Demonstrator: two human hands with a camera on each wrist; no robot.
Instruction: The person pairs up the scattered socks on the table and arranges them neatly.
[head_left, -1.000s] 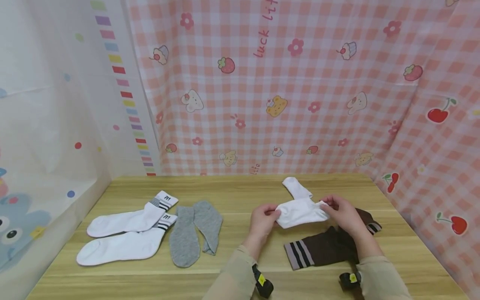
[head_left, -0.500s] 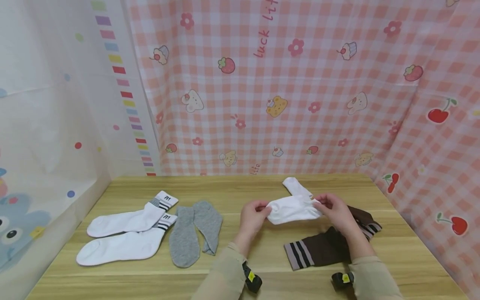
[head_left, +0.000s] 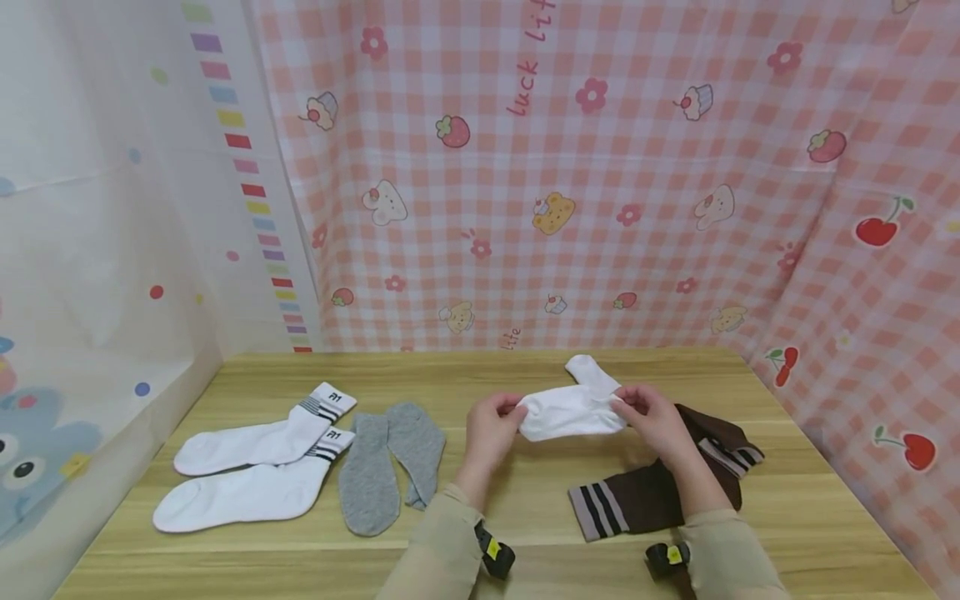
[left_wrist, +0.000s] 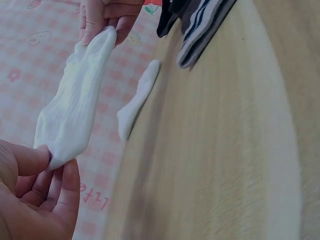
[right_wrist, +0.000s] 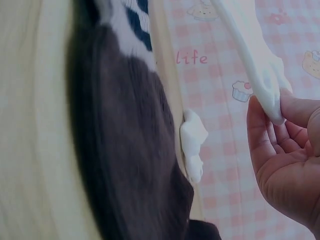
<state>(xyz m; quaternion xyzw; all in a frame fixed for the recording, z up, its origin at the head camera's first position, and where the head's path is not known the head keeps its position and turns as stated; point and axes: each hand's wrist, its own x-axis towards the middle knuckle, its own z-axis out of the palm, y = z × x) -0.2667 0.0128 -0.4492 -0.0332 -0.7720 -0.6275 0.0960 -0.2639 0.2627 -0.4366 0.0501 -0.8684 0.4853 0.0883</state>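
Note:
A plain white sock (head_left: 572,414) is stretched sideways between both hands, lifted off the table as the wrist views show. My left hand (head_left: 492,429) pinches its left end between thumb and fingers; in the left wrist view that end of the sock (left_wrist: 70,115) hangs nearest the camera. The right end is pinched by my right hand (head_left: 654,421), whose thumb and fingertips (right_wrist: 292,107) meet on the cloth in the right wrist view. Behind the held sock, a second plain white sock (head_left: 591,372) lies on the table, partly covered in the head view.
Dark brown socks (head_left: 637,497) with grey and black striped cuffs lie below the right forearm. Two grey socks (head_left: 367,483) rest left of the left hand. Farther left are two white socks (head_left: 240,496) with black-striped cuffs. A checked curtain (head_left: 480,167) stands behind the wooden table (head_left: 465,371).
Both hands have moved left and slightly up with the white sock held between them, uncovering more of the brown socks. The socks lying on the table have stayed put.

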